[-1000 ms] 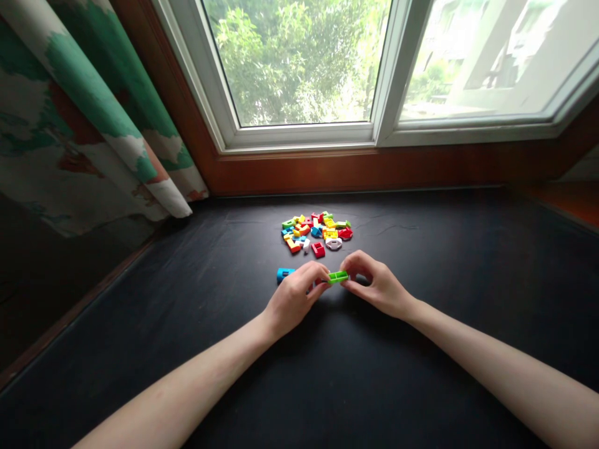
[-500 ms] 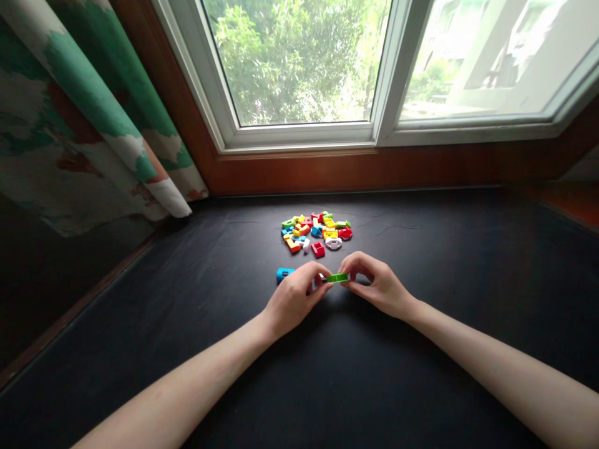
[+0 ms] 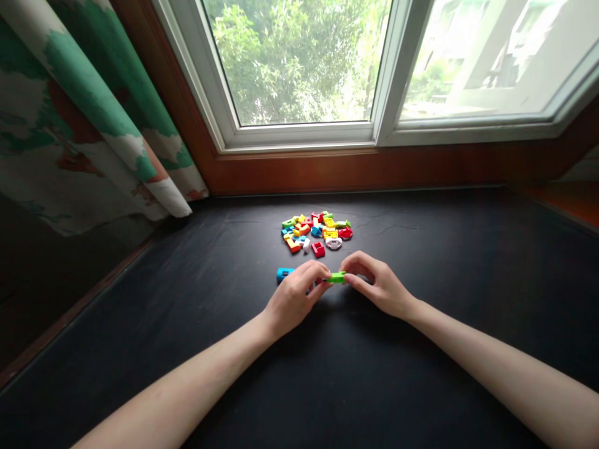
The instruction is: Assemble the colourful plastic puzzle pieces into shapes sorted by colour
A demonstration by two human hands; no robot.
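Observation:
Both hands meet at a small green plastic building piece (image 3: 337,277), low on the black-covered sill (image 3: 397,262). My right hand (image 3: 377,287) pinches its right end between thumb and fingers. My left hand (image 3: 296,298) closes on its left end, and its fingertips hide part of the piece. A sliver of red plastic (image 3: 319,281) shows under those fingertips, but its link to the green piece is hidden. Just left of that hand lies a blue plastic piece (image 3: 284,273), partly covered by it.
Several red, yellow, blue, green and white plastic pieces form a loose pile (image 3: 316,232) just beyond my hands. A window frame (image 3: 299,134) runs along the far side of the sill. A green-and-white patterned curtain (image 3: 88,112) hangs at the left.
The green piece has turned in my fingers, from showing its open frame to showing a thicker side. My hands have shifted only slightly, and the pile and blue piece have stayed put.

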